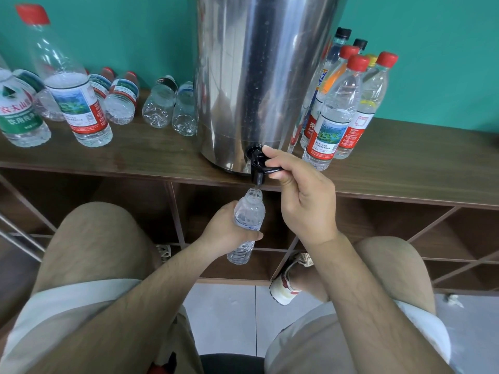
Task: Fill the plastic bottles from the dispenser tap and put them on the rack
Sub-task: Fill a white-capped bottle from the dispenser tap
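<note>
Nearest the camera, the person's bare knees and pale shorts frame the view, and both forearms reach toward the dispenser (259, 76). Below and in front of the dispenser, the left hand (229, 228) holds a small clear bottle (248, 220), its fingers (253, 235) curled round the middle. The bottle is uncapped and leans slightly, with its mouth right under the black tap (256, 168) at the foot of the dispenser; a thin thread of water shows between spout and mouth. The right hand (302, 195) grips the tap lever, thumb on top and fingers tucked beneath it. The dispenser, a tall steel drum, stands at the front edge of the brown wooden surface (151, 155), and under that surface the open compartments of the rack (459, 238) spread to both sides. Left of the dispenser, two empty bottles (159, 103) lie on their sides just beside it; further left more lie flat, and a tall red-capped bottle (70, 85) and a green-labelled bottle (19, 112) stand upright. Right of the dispenser, a tight cluster of capped bottles (343, 103) stands upright, close against its wall. Behind the dispenser is a teal wall (445, 49).
</note>
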`<state>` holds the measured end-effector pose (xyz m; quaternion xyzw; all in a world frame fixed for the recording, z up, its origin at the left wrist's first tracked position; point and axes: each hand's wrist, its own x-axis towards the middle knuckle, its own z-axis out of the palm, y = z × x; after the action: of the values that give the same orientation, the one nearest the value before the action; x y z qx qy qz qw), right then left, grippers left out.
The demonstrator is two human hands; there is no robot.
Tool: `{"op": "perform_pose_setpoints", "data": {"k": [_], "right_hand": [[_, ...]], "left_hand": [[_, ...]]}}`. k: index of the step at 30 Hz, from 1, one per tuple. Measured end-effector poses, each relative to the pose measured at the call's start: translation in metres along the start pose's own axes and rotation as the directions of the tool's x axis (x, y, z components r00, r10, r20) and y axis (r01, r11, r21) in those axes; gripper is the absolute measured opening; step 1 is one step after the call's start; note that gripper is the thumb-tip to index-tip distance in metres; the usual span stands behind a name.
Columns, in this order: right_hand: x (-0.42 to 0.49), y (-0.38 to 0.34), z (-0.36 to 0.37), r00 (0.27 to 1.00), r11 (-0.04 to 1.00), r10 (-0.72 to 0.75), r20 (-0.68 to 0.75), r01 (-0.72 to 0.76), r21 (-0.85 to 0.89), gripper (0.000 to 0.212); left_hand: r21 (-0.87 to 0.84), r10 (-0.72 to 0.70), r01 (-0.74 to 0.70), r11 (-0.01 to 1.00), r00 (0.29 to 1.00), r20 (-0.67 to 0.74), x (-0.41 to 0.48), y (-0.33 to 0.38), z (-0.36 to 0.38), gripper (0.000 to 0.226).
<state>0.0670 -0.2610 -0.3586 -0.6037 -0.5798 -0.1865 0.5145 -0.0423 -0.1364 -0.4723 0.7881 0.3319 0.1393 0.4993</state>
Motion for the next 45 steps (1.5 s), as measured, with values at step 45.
{"op": "perform_pose_setpoints", "data": {"k": [45], "right_hand": [[-0.022, -0.001, -0.007, 0.786, 0.846, 0.504, 0.358, -0.533, -0.019, 0.020]], "left_hand": [[0.043, 0.013, -0.013, 0.999, 1.000, -0.002, -0.028, 0.028, -0.005, 0.072]]}}
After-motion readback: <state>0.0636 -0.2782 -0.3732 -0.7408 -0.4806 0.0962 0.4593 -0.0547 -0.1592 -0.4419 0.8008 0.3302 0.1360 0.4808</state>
